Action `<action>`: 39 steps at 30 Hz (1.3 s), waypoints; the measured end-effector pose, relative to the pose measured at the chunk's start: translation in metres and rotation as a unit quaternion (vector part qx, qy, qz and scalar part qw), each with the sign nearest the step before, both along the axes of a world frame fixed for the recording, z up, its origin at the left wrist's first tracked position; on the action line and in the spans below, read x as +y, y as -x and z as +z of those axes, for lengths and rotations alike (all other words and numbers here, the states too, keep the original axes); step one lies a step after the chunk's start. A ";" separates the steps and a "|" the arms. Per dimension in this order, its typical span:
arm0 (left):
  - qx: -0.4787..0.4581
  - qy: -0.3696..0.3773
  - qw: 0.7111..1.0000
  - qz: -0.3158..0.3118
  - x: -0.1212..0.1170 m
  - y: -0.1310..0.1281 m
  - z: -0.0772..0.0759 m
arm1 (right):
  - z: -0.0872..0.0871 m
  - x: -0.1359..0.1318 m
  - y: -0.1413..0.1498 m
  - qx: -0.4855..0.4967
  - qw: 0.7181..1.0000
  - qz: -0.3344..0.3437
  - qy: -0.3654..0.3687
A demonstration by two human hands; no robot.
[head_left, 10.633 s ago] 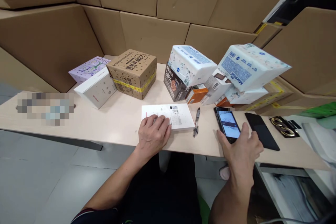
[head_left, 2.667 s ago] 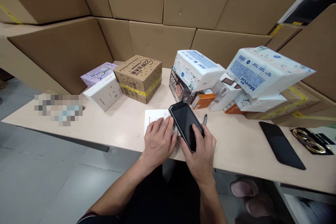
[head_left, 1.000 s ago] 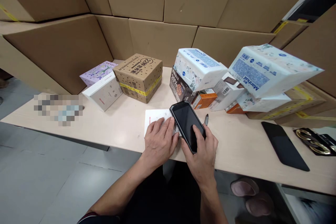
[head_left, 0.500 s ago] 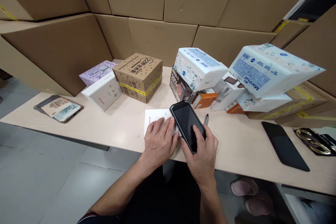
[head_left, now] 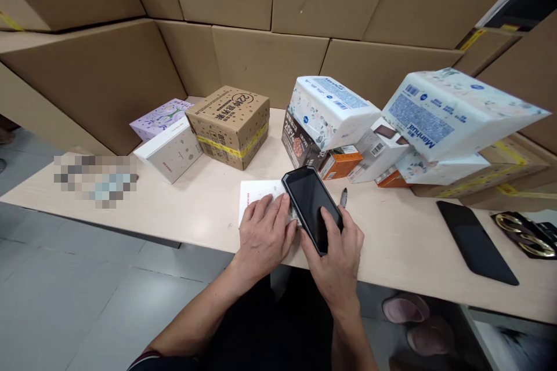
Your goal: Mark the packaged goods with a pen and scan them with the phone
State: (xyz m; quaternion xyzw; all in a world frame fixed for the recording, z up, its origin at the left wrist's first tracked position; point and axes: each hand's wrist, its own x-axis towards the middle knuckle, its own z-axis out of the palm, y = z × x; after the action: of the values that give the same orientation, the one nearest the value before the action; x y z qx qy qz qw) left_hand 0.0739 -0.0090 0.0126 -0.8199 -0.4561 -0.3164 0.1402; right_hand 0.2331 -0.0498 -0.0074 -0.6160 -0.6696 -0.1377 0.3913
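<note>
From where I stand: a rugged smartphone [head_left: 310,194] lies aslant over the right end of a flat white box [head_left: 251,190]. The right hand [head_left: 337,261] is clamped on the phone's lower end, index finger over the dark screen. The left hand [head_left: 262,239] rests on the box, fingers together; whether it pinches an edge cannot be told. A pen [head_left: 343,197] lies just beyond the right-hand grip. Handling, as judged: phone stiff, modestly weighty, its glass slick and breakable; best held by the long, framed edges.

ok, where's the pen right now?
Head view, right of centre: the pen lies on the table, partly hidden behind the right hand, in front of an orange box.
</note>
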 end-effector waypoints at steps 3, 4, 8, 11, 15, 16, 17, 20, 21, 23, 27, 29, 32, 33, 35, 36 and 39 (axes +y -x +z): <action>-0.001 0.004 1.000 -0.001 0.000 0.000 0.000 | 0.000 0.000 0.000 0.000 1.000 0.003 0.001; -0.002 0.006 1.000 -0.001 0.000 0.000 0.000 | 0.000 0.000 0.000 -0.001 1.000 0.003 0.001; -0.004 0.008 1.000 -0.004 0.000 0.000 0.000 | 0.000 0.000 0.000 -0.001 1.000 -0.001 0.000; -0.005 0.006 1.000 -0.006 0.000 0.000 0.001 | 0.000 0.000 0.000 0.001 1.000 0.000 0.003; -0.008 0.009 1.000 -0.006 0.000 0.000 0.002 | 0.001 0.000 0.001 -0.001 1.000 -0.002 -0.001; -0.008 0.009 1.000 -0.006 0.000 0.000 0.002 | 0.002 0.000 0.001 -0.003 1.000 -0.003 -0.002; -0.008 0.009 1.000 -0.006 0.000 0.000 0.002 | 0.002 0.000 0.001 -0.004 1.000 -0.003 -0.003; -0.006 0.006 1.000 -0.008 0.000 0.000 0.002 | 0.002 0.000 0.001 -0.004 1.000 -0.005 -0.001; -0.006 0.007 1.000 -0.008 0.000 0.000 0.002 | 0.002 0.000 0.001 -0.003 1.000 -0.005 0.000; -0.007 0.008 1.000 -0.007 0.000 0.000 0.002 | 0.001 -0.001 0.001 -0.002 1.000 -0.005 0.002; -0.009 0.008 1.000 -0.008 0.000 0.000 0.002 | 0.001 -0.001 0.000 -0.002 1.000 -0.006 0.001; -0.009 0.003 1.000 -0.008 0.000 0.000 0.002 | 0.000 -0.001 0.000 -0.003 1.000 -0.007 0.001; -0.009 -0.001 1.000 -0.009 0.001 0.000 0.003 | 0.001 0.000 0.000 -0.005 1.000 -0.004 0.001; -0.009 0.000 1.000 -0.009 0.001 0.000 0.003 | 0.001 0.000 0.000 -0.005 1.000 -0.004 0.002; -0.008 0.005 1.000 -0.009 0.000 0.000 0.003 | 0.001 0.000 0.000 -0.005 1.000 -0.005 0.003; -0.009 0.007 1.000 -0.009 0.000 0.000 0.003 | 0.001 0.000 0.000 -0.005 1.000 -0.005 0.002; -0.010 0.009 1.000 -0.008 0.000 0.000 0.003 | 0.001 0.000 0.000 -0.005 1.000 -0.004 0.000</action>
State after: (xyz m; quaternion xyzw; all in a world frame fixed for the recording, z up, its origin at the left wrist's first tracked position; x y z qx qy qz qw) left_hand 0.0740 -0.0091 0.0154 -0.8215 -0.4536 -0.3217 0.1259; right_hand 0.2327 -0.0498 -0.0062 -0.6184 -0.6687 -0.1423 0.3876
